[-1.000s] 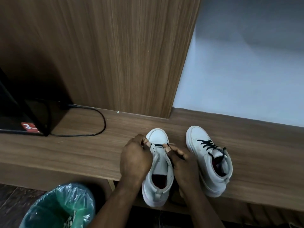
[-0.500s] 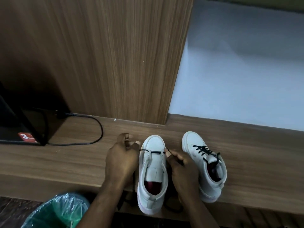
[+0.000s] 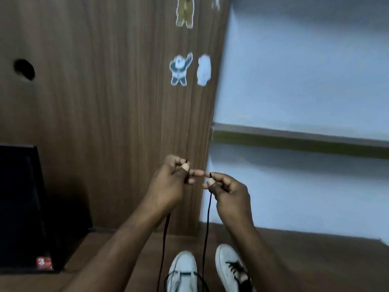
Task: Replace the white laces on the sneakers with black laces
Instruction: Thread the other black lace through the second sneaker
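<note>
Heels of both sneakers (image 3: pixel 182 268) beyond bottom edge

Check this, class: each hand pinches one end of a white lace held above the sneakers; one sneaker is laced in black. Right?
The head view shows the lace is black, not white. The left hand and right hand each pinch an end above the sneakers; one sneaker is laced in black.
</note>
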`<state>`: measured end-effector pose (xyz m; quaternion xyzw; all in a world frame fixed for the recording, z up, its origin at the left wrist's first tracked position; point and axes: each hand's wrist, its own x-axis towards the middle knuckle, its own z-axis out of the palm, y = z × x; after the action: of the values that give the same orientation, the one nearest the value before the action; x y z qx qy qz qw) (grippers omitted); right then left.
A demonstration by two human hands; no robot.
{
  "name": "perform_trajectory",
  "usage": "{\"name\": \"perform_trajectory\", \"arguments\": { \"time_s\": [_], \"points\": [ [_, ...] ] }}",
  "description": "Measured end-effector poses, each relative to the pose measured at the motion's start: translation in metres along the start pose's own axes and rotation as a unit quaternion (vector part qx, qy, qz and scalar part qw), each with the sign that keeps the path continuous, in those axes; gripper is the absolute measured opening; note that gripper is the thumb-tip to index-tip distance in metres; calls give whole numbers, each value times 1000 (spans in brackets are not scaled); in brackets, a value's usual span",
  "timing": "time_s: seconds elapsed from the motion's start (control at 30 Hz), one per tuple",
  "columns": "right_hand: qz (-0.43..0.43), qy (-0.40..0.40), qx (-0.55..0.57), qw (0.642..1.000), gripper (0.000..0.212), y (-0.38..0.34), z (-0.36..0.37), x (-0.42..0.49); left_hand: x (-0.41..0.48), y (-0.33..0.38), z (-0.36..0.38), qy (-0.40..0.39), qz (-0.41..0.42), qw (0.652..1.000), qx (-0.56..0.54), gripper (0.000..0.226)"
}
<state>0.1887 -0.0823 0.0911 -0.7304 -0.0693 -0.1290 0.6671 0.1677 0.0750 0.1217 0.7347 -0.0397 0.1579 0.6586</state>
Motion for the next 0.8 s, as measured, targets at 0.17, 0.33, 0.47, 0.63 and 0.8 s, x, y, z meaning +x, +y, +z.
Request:
{"name": "perform_trajectory", "arguments": {
  "time_s": [0.17, 0.33, 0.47, 0.63, 0.8],
  "points": [
    [-49, 28, 67, 996, 7, -111, -11, 30, 32, 113, 3, 31, 75, 996, -34, 10],
    [-80, 42, 54, 994, 14, -190, -23, 45, 45, 179, 6, 58, 108, 991, -50, 8],
    [-93, 60, 60, 992, 16, -243, -32, 54, 50, 218, 12, 60, 127, 988, -69, 6],
    [-98, 58, 67, 991, 16, -278, -34, 55, 53, 244, 14, 83, 114, 983, -118, 3],
    [-109, 70, 49, 990, 12, -292, -34, 54, 54, 263, 17, 86, 119, 979, -144, 6]
  ]
}}
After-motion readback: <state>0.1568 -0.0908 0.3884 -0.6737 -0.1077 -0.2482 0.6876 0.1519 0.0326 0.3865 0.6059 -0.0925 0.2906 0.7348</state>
